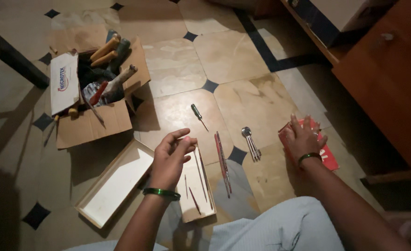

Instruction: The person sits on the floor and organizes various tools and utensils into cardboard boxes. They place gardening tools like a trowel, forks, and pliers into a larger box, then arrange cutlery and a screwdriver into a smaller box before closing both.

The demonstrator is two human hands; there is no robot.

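My left hand hovers open, fingers loosely curled, over the edge between a shallow white tray and a flat white lid that carries a few thin rods. It holds nothing. My right hand lies flat with fingers spread on a red packet on the floor. Both wrists wear a green bangle. Between the hands lie long thin red-and-grey tools and a bunch of metal spanners. A small green-handled screwdriver lies farther off.
An open cardboard box full of wooden-handled tools stands at the far left on the tiled floor. Wooden furniture lines the right side. A dark table leg crosses the upper left. My knees in light cloth fill the bottom.
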